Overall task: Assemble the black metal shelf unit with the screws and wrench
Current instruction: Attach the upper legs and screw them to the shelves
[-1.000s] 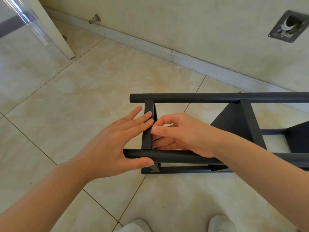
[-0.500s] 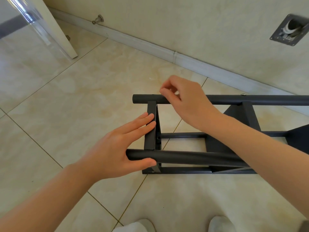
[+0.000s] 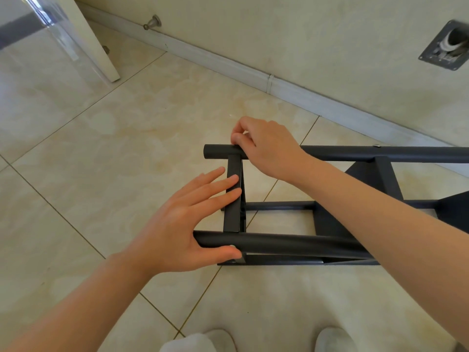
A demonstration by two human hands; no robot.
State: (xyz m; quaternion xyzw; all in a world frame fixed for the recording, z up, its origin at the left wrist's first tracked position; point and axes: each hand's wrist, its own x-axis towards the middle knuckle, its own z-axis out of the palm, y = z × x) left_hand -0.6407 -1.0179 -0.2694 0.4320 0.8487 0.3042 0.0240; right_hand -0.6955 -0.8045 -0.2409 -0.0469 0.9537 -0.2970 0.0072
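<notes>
Position of the right hand [image 3: 269,148] differs from one second ago: it has been moved out of the frame opening, beside the left fingertips, up to the far tube [image 3: 380,152], where it already was half a second ago. Its grip is closed, thumb and forefinger pinched tip to tip on top of that tube, near the tube's open left end. Whether a screw is pinched there cannot be told.

The left hand [image 3: 177,224] is unchanged. Its grip is open, with straight fingers laid flat across the short crossbar [image 3: 232,214] and the thumb placed under the near tube [image 3: 291,243].

The black shelf unit [image 3: 385,184] is laid on its side on the tiled floor [image 3: 127,148], running out of view to the right. One screw head [image 3: 376,145] is seated on the far tube, well to the right of the right hand.
</notes>
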